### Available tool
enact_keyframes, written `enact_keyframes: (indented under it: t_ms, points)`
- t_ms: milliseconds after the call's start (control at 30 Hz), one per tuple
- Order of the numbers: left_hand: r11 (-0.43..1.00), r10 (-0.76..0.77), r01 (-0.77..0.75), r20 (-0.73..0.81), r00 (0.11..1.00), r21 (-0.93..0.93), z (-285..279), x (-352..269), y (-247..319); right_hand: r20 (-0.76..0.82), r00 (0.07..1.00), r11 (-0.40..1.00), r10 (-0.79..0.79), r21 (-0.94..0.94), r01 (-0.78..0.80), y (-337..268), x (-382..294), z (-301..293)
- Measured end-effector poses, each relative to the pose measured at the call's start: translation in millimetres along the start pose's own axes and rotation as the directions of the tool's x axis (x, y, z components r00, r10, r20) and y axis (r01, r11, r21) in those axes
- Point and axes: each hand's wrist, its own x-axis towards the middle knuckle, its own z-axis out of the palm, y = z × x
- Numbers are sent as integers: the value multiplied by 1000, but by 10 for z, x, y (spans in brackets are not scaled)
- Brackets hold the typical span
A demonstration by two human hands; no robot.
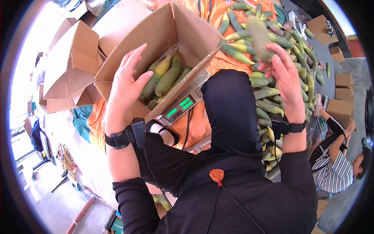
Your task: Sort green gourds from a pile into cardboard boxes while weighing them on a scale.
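My right hand (282, 68) grips the lower end of a long green radish (258, 36), blurred and held upright above a large pile of green radishes (268, 108). My left hand (126, 74), empty with its fingers apart, hovers over the near left side of an open cardboard box (152, 38). Several green radishes (168, 77) lie together in the bottom of that box, some with yellowish ends. The box rests on a digital scale (181, 108) with lit green displays; its platform is mostly hidden under the box.
Orange cloth (201, 120) spreads under the scale, and a dark cable (188, 128) runs from it. More cardboard boxes (70, 64) crowd the left. My bent knee (233, 111) stands between scale and pile. Another person (336, 163) sits at the right, near a second scale (322, 125) and boxes (340, 111).
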Motion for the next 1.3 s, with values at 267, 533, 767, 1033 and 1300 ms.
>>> enact_keyframes:
  t_ms: [267,533,767,1033,1300]
  points:
    - [965,260,-264,-182,948,7,152,45,253,686,717,990,-120,31,136,-690,240,950]
    - [948,-217,256,201,955,-188,67,-2,144,509,859,997,-62,-16,82,-203,362,609]
    - [865,-434,480,260,862,-147,138,71,86,-28,984,827,175,-538,-162,1521,18,-879]
    - [894,-405,437,233,884,-103,66,86,-97,-205,794,265,572,-870,-416,2539,-1538,-1765]
    - [918,-343,384,289,894,-100,53,82,-117,-330,605,-71,724,-909,-411,2550,-1896,-1588]
